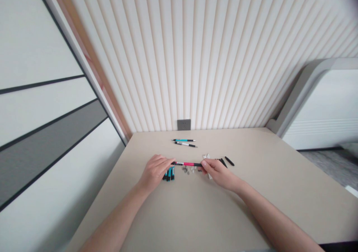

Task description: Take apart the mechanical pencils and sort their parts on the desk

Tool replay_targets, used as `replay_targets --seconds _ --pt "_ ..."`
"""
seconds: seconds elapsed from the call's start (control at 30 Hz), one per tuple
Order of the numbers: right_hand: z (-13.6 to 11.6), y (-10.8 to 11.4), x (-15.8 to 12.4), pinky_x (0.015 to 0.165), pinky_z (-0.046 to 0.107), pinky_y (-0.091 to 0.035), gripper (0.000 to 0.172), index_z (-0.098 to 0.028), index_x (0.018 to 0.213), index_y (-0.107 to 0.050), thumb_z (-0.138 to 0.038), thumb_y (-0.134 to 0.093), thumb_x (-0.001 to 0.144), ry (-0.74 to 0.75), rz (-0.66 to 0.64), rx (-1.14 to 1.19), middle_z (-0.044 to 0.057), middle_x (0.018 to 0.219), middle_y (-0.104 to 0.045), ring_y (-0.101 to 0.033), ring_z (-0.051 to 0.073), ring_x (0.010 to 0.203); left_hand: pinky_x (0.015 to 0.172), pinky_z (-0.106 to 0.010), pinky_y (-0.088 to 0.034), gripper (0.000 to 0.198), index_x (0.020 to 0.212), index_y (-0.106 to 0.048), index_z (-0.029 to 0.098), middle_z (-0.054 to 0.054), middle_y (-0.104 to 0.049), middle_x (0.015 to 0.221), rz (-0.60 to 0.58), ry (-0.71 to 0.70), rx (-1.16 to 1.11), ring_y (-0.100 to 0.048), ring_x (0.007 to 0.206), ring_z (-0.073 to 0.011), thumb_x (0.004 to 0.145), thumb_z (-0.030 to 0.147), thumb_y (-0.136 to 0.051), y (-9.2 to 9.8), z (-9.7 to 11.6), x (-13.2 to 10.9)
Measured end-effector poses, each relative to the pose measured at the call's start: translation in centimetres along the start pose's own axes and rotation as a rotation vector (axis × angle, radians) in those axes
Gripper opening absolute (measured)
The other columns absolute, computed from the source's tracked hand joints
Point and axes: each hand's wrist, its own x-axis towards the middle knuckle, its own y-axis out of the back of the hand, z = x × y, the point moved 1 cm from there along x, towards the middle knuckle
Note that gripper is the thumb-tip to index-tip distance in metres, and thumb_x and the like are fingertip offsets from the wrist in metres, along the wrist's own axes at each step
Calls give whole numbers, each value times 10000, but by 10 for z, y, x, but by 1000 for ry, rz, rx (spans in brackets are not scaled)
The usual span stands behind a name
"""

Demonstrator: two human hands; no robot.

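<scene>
A pink and black pen [188,164] is held level between my two hands, just above the table. My left hand [156,170] pinches its left end, and my right hand [216,171] grips the black section at the right. Below my left hand lie several blue and black pen barrels [169,173]. Small grey parts [185,169] are scattered under the pen. Whitish thin pieces [206,156] and several black pen parts [229,161] lie around my right hand, which partly hides them.
Farther back on the beige table [179,214] lie a blue pen [184,140] and a white and black pen [185,144], side by side. A dark socket [184,125] sits on the ribbed wall [184,58] behind. A white panelled headboard [324,106] stands at the right.
</scene>
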Motion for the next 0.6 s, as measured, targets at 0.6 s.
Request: replay_targets --seconds 0.6 --pt "-10 11 -2 660 284 -396 386 -202 767 -579 -358 -322 1010 202 161 -254 38 707 -578 -521 174 694 749 -309 -464 157 961 -633 154 -63 -677 810 -90 59 -5 -599 775 -174 966 227 -495 -11 6 -5"
